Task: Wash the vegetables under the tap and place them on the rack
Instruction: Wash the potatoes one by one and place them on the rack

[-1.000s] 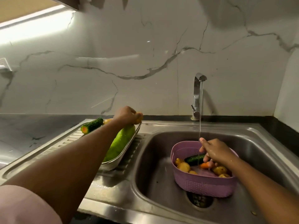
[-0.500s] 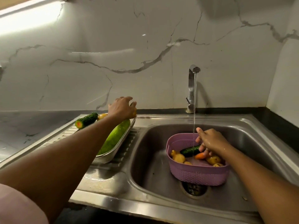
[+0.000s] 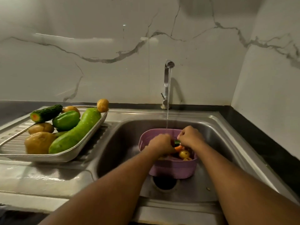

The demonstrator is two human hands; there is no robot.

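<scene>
Left hand: the left hand (image 3: pixel 159 144) reaches into the basket, fingers curled down; what it grasps I cannot tell.
Right hand: the right hand (image 3: pixel 190 137) curls at the dark green cucumber's (image 3: pixel 177 141) end.
Vegetables: cucumber and orange carrot (image 3: pixel 178 148) lie between both hands, long axes roughly nine-to-three.
Basket: perforated lilac plastic basket (image 3: pixel 173 169) in the steel sink (image 3: pixel 215 140), under the running chrome tap (image 3: pixel 167 82).
Rack: shallow steel tray rack (image 3: pixel 78 155) lies at nine o'clock, nearer the left hand.

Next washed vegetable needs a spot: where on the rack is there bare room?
The rack is bare at its left end, between its left rim and the potatoes. Its right half is crowded: the long green gourd, green pepper and cucumber are piled together, and one potato perches at the far corner.
</scene>
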